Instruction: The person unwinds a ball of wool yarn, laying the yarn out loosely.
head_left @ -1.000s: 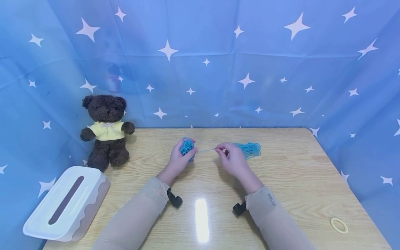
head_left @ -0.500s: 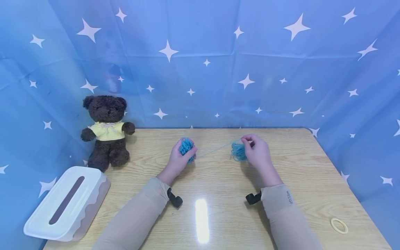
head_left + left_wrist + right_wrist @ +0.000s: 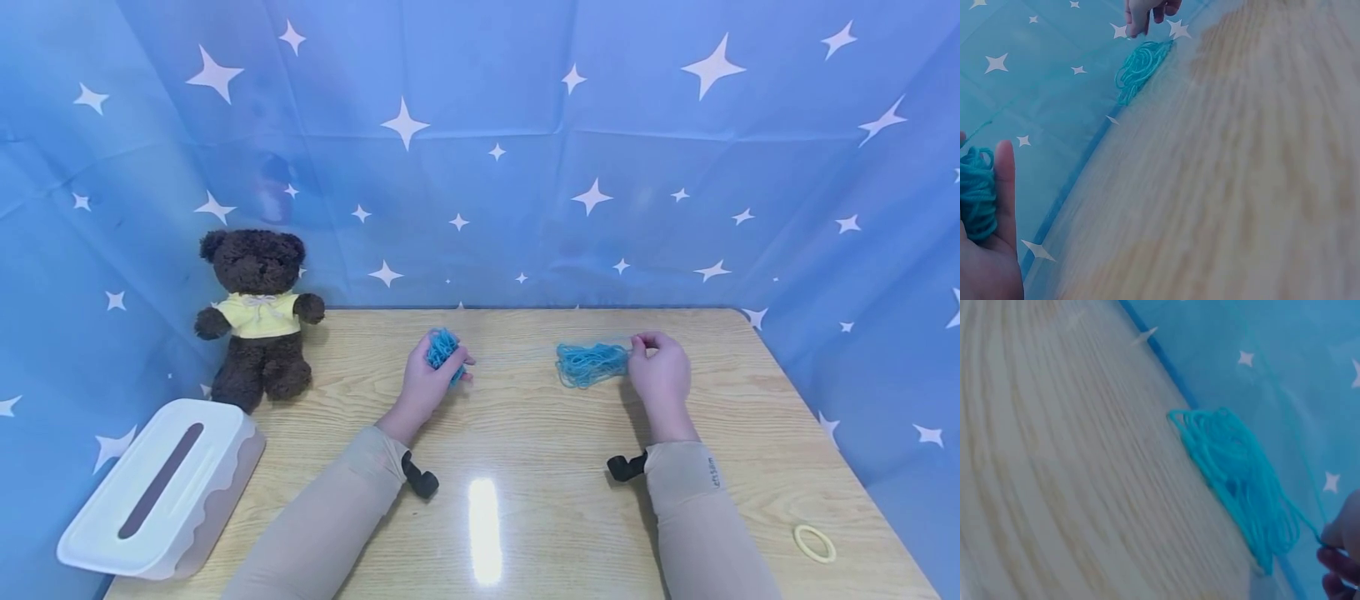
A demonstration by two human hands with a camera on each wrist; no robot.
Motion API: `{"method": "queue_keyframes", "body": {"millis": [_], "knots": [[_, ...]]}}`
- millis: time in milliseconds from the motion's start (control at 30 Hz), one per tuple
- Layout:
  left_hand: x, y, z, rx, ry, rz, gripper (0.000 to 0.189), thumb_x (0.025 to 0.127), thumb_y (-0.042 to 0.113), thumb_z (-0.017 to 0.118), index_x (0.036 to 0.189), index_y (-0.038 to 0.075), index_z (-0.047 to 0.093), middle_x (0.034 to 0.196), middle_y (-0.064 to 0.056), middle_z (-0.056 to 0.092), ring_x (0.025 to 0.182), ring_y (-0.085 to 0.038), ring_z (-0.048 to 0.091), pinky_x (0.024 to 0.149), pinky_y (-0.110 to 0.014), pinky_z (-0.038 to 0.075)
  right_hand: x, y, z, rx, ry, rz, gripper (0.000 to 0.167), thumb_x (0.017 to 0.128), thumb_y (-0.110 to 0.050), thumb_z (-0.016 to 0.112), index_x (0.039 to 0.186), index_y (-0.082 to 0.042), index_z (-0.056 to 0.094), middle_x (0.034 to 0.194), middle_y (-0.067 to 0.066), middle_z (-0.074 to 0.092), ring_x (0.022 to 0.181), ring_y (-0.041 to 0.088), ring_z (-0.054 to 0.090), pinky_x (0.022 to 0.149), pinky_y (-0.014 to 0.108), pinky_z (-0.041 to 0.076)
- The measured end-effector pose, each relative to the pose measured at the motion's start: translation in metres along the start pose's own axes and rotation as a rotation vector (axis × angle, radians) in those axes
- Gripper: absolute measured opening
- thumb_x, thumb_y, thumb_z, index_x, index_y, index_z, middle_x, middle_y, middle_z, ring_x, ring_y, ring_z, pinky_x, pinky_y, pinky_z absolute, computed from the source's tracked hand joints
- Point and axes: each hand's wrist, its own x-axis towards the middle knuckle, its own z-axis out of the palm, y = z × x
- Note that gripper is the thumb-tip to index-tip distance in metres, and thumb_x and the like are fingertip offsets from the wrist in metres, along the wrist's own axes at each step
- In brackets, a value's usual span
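Observation:
A small ball of turquoise yarn (image 3: pixel 442 347) sits in my left hand (image 3: pixel 424 382), which grips it with curled fingers and thumb. The left wrist view shows the wound ball (image 3: pixel 977 199) with a strand leading off its top. Farther right, my right hand (image 3: pixel 662 377) pinches a strand of the same yarn between thumb and fingertips. Beside that hand, a loose bundle of turquoise yarn (image 3: pixel 589 365) lies on the table (image 3: pixel 525 433). In the right wrist view a strand runs from the bundle (image 3: pixel 1235 475) to the pinching fingers, and a thin line leads up and away from them.
A brown teddy bear (image 3: pixel 258 312) in a yellow shirt sits at the back left. In front of it stands a white tissue box (image 3: pixel 161 487) with a slotted lid. A pale yellow ring (image 3: pixel 814 543) lies near the right edge. A starry blue curtain (image 3: pixel 480 167) hangs behind the table.
My right hand has moved rightward with the strand, away from the left hand and past the loose bundle. My left hand has stayed in place, turning slightly with the ball.

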Motion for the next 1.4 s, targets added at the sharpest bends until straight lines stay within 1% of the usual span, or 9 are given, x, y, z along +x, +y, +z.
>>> {"method": "queue_keyframes", "body": {"millis": [233,367,500,667,767,867,1000,1067,1400], "knots": [[-0.001,0.001,0.001,0.007,-0.022,-0.002,0.032,0.109,0.019,0.071,0.132,0.0,0.058,0.122,-0.036,0.066,0.104,-0.02,0.079,0.087,-0.048,0.07,-0.001,0.002,0.004,-0.094,-0.051,0.027,0.042,0.114,-0.034,0.051,0.139,-0.006,0.07,0.141,0.022,0.069,0.127,0.045,0.064,0.103,0.062,0.053],[-0.002,0.002,0.001,0.006,-0.041,-0.011,0.028,0.109,0.019,0.071,0.131,0.005,0.06,0.12,-0.034,0.068,0.103,-0.019,0.079,0.089,-0.045,0.07,-0.009,-0.011,0.012,-0.033,-0.006,-0.09,0.043,0.115,-0.034,0.051,0.144,-0.007,0.066,0.145,0.023,0.062,0.117,0.042,0.064,0.093,0.057,0.055],[-0.002,0.002,0.001,0.007,-0.055,-0.016,0.033,0.109,0.02,0.071,0.134,0.002,0.058,0.115,-0.026,0.071,0.102,-0.018,0.079,0.089,-0.04,0.07,-0.025,-0.038,0.027,0.071,-0.01,-0.308,0.037,0.114,-0.033,0.057,0.137,-0.009,0.071,0.137,0.018,0.065,0.098,0.032,0.067,0.079,0.043,0.055],[-0.003,0.002,0.001,0.006,-0.086,-0.012,0.029,0.11,0.018,0.07,0.134,0.007,0.06,0.111,-0.017,0.073,0.1,-0.016,0.08,0.088,-0.038,0.07,-0.058,-0.071,0.055,0.16,-0.281,-0.519,0.037,0.114,-0.032,0.062,0.145,-0.015,0.069,0.128,0.014,0.074,0.088,0.021,0.071,0.074,0.034,0.059],[-0.004,0.003,0.001,-0.007,-0.111,-0.018,0.03,0.11,0.016,0.069,0.137,0.007,0.06,0.112,-0.016,0.072,0.099,-0.016,0.08,0.088,-0.038,0.07,-0.077,-0.083,0.071,0.171,-0.483,-0.549,0.044,0.115,-0.034,0.06,0.154,-0.015,0.064,0.132,0.01,0.077,0.085,0.017,0.072,0.07,0.032,0.061],[-0.004,0.003,0.002,-0.008,-0.126,-0.023,0.031,0.11,0.015,0.068,0.138,0.006,0.059,0.113,-0.018,0.071,0.099,-0.016,0.08,0.089,-0.039,0.07,-0.09,-0.089,0.082,0.167,-0.573,-0.541,0.041,0.114,-0.034,0.062,0.15,-0.015,0.068,0.113,0.008,0.08,0.075,0.013,0.066,0.063,0.029,0.055],[-0.003,0.003,0.003,0.014,-0.128,-0.009,0.034,0.11,0.014,0.068,0.14,0.001,0.057,0.114,-0.025,0.07,0.097,-0.015,0.079,0.087,-0.039,0.07,-0.095,-0.091,0.086,0.172,-0.54,-0.539,0.025,0.112,-0.027,0.066,0.131,-0.016,0.08,0.095,0.003,0.079,0.071,0.01,0.06,0.06,0.026,0.05],[-0.002,0.003,0.002,0.036,-0.117,-0.002,0.038,0.11,0.015,0.068,0.141,-0.004,0.056,0.113,-0.024,0.07,0.094,-0.014,0.078,0.083,-0.038,0.07,-0.093,-0.089,0.086,0.19,-0.513,-0.541,0.022,0.112,-0.023,0.066,0.125,-0.014,0.081,0.1,0.003,0.081,0.072,0.011,0.062,0.06,0.027,0.05],[-0.003,0.0,0.0,0.085,-0.099,0.033,0.042,0.112,0.021,0.065,0.142,-0.007,0.055,0.09,-0.002,0.068,0.072,-0.017,0.065,0.063,-0.031,0.062,-0.073,-0.078,0.067,0.262,-0.333,-0.484,0.024,0.112,-0.03,0.067,0.123,-0.013,0.08,0.103,0.014,0.081,0.071,0.015,0.064,0.059,0.027,0.053]]}}
